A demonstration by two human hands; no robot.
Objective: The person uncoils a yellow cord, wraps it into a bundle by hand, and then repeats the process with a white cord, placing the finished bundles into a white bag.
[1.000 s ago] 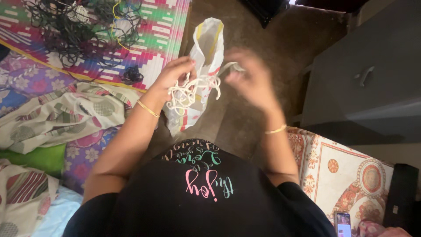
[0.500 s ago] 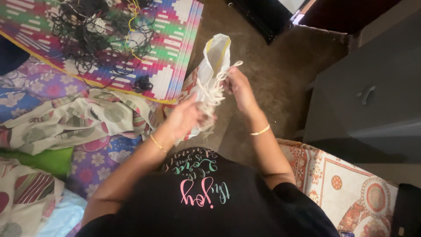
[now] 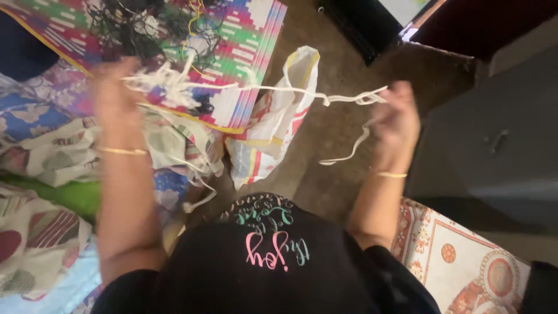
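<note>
— What do you see around the white bag (image 3: 279, 122)?

— I see one striped mat (image 3: 244, 52) just left of it. One white cord (image 3: 279, 90) runs crosswise above the bag, long axis left to right.

— And the hands?

— Two. My left hand (image 3: 113, 99), out over the mat, is closed on the cord's tangled end; my right hand (image 3: 398, 119), right of the bag and nearer it, pinches the other end. Blur hides the fingers.
</note>
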